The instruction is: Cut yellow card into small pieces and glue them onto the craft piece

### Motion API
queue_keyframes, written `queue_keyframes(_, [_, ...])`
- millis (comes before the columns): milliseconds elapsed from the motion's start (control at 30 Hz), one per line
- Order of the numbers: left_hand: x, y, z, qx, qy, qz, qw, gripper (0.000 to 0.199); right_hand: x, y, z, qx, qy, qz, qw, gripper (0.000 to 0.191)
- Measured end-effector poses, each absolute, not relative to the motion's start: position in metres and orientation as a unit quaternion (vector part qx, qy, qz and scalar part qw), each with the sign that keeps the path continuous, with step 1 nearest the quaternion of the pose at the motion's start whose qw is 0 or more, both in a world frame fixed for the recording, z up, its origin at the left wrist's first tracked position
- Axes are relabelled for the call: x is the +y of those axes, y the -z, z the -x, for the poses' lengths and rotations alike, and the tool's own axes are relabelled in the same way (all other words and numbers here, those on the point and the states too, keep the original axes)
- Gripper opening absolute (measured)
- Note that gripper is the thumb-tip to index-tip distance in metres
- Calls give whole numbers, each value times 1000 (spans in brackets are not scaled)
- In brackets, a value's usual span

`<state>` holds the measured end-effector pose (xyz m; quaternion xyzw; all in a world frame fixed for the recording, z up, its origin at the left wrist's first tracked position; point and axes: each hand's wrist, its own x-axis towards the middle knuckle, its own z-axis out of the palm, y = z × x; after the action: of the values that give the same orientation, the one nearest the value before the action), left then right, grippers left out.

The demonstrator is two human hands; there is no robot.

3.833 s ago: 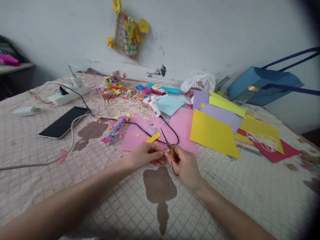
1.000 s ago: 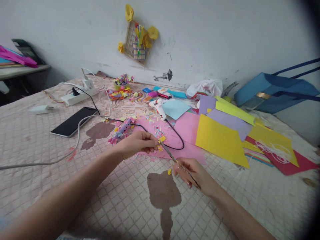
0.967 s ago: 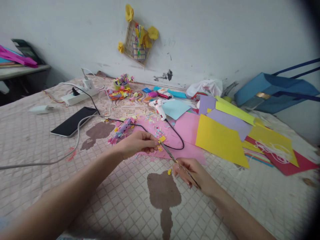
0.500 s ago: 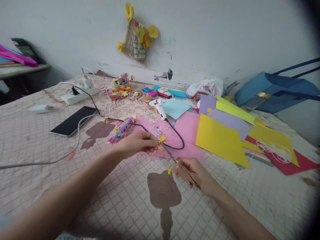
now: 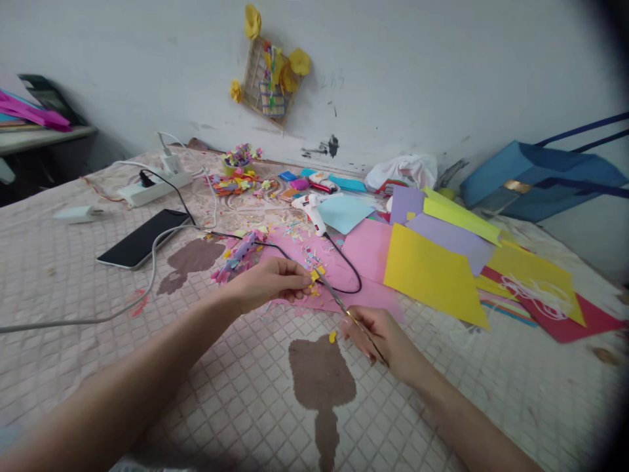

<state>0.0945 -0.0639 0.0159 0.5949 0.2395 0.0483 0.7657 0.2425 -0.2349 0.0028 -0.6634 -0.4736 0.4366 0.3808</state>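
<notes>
My left hand (image 5: 282, 283) pinches a small piece of yellow paper (image 5: 315, 275) between thumb and fingertips. My right hand (image 5: 376, 334) is wrapped around the handles of a pair of scissors (image 5: 338, 299), whose blades point up and left and meet the yellow piece. Beneath both hands lies a pink paper sheet (image 5: 388, 298) strewn with tiny coloured scraps. A yellow scrap (image 5: 333, 337) rests on the cloth just left of my right hand. Left of my left hand is a purple paper roll (image 5: 238, 257) with small paper bits on it.
A white glue gun (image 5: 310, 211) trails a black cord across the pink sheet. Coloured papers, including a yellow sheet (image 5: 432, 275), spread to the right, near a blue bag (image 5: 535, 180). On the left are a black phone-like slab (image 5: 145, 239), a grey cable and a power strip (image 5: 156, 189).
The scissors' blades have shifted slightly at the yellow paper, and my right hand has moved a little left. My left hand keeps its pinch in nearly the same place.
</notes>
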Motion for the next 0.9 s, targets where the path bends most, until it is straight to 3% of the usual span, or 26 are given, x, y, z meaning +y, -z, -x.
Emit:
queue_keyframes(200, [-68, -16, -94, 224, -43, -586, 777, 16, -230, 0, -249, -417, -436, 664, 440, 40])
queue_keyframes(367, [-69, -16, -94, 206, -36, -606, 767, 15, -230, 3, -261, -464, -338, 708, 410, 36])
queue_keyframes(667, [-72, -18, -95, 213, -36, -608, 764, 15, -230, 4, -287, -552, 45, 825, 115, 28])
queue_keyframes(800, [-73, -16, -96, 227, -37, -596, 769, 15, -231, 3, -295, -517, 113, 848, 18, 30])
queue_keyframes(900, [-73, -14, -96, 233, -38, -587, 775, 15, -233, 2, -299, -501, 126, 856, -9, 29])
